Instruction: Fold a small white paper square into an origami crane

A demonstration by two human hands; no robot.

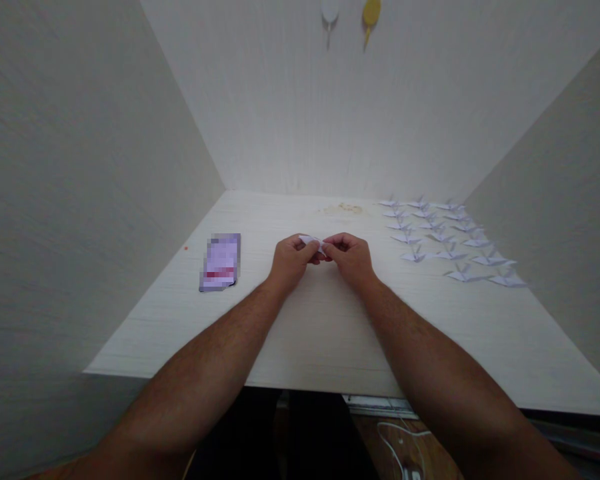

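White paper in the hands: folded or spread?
Folded: the white paper shows as a small, pointed shape held in the fingers of the left hand and right hand.

left forearm (215,353) and right forearm (430,340), both bare, are extended across the near edge of the table (320,333), converging forward. left hand (291,259) and right hand (351,259) are held close together above the table's middle. on each, fingers are curled and the thumb is set inward in a pinch.
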